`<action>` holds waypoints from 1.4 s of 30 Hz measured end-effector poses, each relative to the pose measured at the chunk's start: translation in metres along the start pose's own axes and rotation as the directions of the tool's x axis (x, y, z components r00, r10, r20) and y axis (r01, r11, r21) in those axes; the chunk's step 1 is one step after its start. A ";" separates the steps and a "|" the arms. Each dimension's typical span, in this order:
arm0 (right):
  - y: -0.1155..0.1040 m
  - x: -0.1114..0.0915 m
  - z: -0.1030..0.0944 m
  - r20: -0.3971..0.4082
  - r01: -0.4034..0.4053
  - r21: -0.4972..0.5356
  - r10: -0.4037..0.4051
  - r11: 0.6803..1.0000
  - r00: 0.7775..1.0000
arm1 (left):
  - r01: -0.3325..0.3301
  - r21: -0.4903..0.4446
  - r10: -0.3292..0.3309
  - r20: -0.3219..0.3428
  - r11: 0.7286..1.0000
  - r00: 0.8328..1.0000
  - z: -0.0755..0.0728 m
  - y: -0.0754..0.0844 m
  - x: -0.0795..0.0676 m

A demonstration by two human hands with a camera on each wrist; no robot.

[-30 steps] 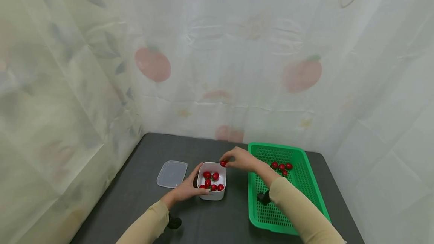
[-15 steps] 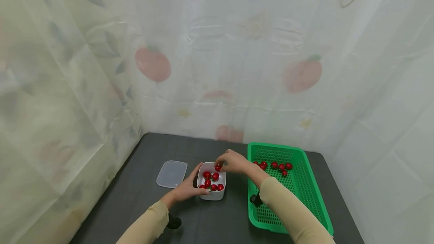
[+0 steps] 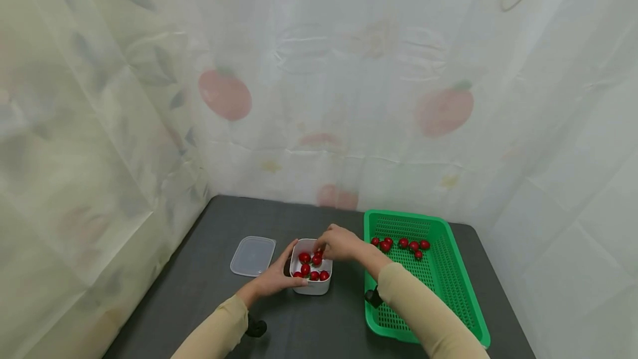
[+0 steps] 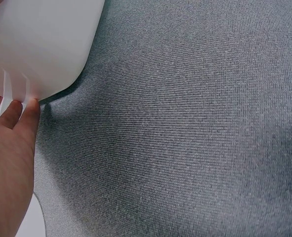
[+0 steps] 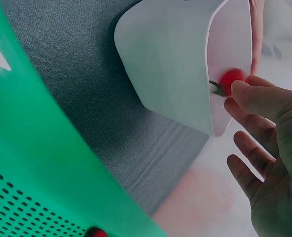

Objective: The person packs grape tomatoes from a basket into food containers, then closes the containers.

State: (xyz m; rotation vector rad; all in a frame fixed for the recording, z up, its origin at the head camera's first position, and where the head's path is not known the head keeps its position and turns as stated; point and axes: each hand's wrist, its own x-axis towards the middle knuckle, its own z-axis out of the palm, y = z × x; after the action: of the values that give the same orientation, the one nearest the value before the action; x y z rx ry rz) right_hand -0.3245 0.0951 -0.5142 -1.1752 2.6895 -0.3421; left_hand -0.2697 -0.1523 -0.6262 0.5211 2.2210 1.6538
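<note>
Between the thumb and fingers of my left hand is a square white plastic container; in the left wrist view several fingertips press its wall. Inside it lie several red cherry tomatoes. Over the container's far right corner, my right hand pinches another cherry tomato by thumb and forefinger. This one shows a green stem and sits within the container's mouth in the right wrist view. The other right fingers spread loosely outside the rim.
A green perforated basket stands to the right, with several cherry tomatoes near its far end. The right forearm passes over its near left side. A translucent lid lies on the dark table, left of the container. Curtains surround the table's back and sides.
My right hand has moved left and down with the tomato, from the container's right rim to inside its far right corner. The left hand and container have stayed still.
</note>
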 end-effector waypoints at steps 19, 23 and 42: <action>0.007 -0.020 -0.016 -0.080 0.007 0.019 -0.005 1.000 0.997 | -0.003 0.011 0.003 -0.002 1.000 1.000 -0.002 -0.003 0.003; 0.022 -0.032 -0.023 -0.135 -0.002 0.045 0.008 0.999 0.991 | -0.006 0.016 0.006 -0.009 1.000 1.000 -0.002 -0.004 0.004; 0.100 -0.112 -0.047 -0.207 -0.252 0.191 0.290 0.949 0.934 | -0.014 0.018 0.014 -0.025 1.000 1.000 -0.004 -0.003 0.000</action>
State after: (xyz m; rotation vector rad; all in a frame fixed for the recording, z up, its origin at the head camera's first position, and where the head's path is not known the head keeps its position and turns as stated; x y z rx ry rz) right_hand -0.3314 0.2498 -0.4883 -0.7432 2.9064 -0.6767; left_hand -0.2716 -0.1568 -0.6278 0.5243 2.2571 1.6581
